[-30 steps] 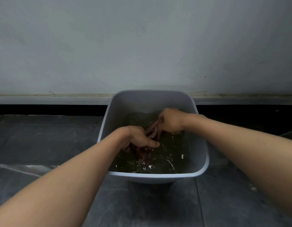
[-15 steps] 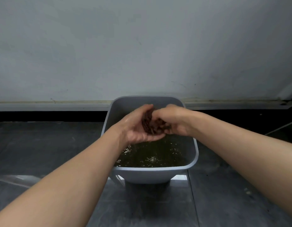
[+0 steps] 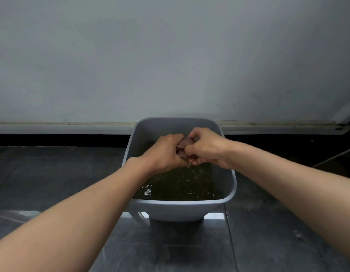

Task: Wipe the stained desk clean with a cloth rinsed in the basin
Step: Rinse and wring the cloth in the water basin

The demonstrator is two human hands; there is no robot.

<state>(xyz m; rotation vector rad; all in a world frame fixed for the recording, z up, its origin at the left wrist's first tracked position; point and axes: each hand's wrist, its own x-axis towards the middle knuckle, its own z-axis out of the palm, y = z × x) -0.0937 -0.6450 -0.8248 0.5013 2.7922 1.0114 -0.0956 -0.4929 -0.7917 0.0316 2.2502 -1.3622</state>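
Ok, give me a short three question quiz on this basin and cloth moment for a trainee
1. True or false: the cloth lies under the water.
2. Which hands grip the cloth? A left only, B right only, C both.
3. Fill in: the basin stands on the dark ____.

Key: 1 false, it is bunched above the water; 2 C, left hand and right hand; 3 floor.

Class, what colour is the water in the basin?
Murky dark green water, seen in the head view.

cloth between hands, above basin | basin seemingly against wall
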